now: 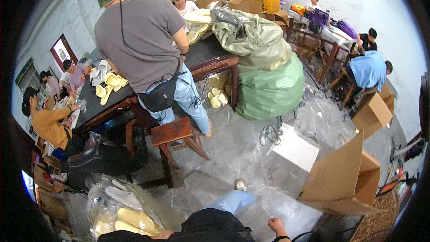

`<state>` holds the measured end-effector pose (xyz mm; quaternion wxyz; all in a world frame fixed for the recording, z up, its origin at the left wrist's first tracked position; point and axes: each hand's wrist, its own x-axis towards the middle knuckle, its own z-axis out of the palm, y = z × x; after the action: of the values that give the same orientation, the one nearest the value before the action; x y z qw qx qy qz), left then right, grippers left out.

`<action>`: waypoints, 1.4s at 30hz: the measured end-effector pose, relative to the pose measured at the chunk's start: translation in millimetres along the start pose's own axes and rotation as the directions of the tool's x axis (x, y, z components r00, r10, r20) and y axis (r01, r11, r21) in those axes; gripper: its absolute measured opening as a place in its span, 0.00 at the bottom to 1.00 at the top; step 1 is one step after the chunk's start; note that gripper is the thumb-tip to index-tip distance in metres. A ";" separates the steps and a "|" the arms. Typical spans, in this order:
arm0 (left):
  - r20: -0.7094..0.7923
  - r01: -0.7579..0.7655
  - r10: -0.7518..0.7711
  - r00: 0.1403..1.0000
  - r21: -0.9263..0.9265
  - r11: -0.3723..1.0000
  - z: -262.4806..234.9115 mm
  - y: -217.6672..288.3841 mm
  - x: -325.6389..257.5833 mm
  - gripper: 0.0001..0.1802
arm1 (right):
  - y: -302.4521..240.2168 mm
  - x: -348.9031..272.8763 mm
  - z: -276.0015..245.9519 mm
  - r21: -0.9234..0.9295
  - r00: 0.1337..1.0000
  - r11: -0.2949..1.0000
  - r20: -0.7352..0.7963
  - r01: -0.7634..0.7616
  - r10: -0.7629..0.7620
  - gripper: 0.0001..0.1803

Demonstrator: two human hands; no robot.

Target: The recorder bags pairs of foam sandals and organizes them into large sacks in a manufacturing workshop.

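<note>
My right hand [275, 225] hangs over the grey floor at the lower middle, fingers curled in and nothing visible in them. Only a sliver of my left hand [165, 233] shows past my black sleeve. It is beside a clear plastic bag [96, 197] at the lower left, and its fingers are hidden. Pale yellow slippers [139, 218] lie in that bag, with whitish slippers [122, 196] farther up in it.
A wooden stool [171, 131] stands ahead, close behind a standing person [143, 40] at a dark table [208, 54]. Large green sacks [271, 87] are stacked beside the table. An open cardboard box [333, 175] and white board [295, 146] occupy the floor to the right.
</note>
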<state>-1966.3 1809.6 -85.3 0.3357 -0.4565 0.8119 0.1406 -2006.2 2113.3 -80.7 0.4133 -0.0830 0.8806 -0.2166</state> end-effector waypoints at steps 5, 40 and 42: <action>-0.525 -0.507 0.457 0.718 0.056 0.860 7.5 -16.3 25.4 0.20 | 35.7 81.1 -88.4 -0.126 0.997 0.991 -0.062 -0.051 0.043 0.13; 0.147 0.237 -0.274 0.951 -0.913 0.333 -274.8 240.2 -150.0 0.19 | -445.6 336.5 -367.1 0.168 0.399 0.735 0.750 0.657 -0.528 0.50; 0.265 0.321 -0.277 0.924 -0.929 0.184 -251.8 253.6 -159.1 0.19 | -466.4 295.5 -345.8 0.272 0.426 0.773 0.707 0.573 -0.565 0.50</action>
<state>-2226.2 1915.8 187.2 0.0227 -0.7106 0.4441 0.5452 -2476.2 1709.1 120.0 0.6425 -0.4591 0.5444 -0.2829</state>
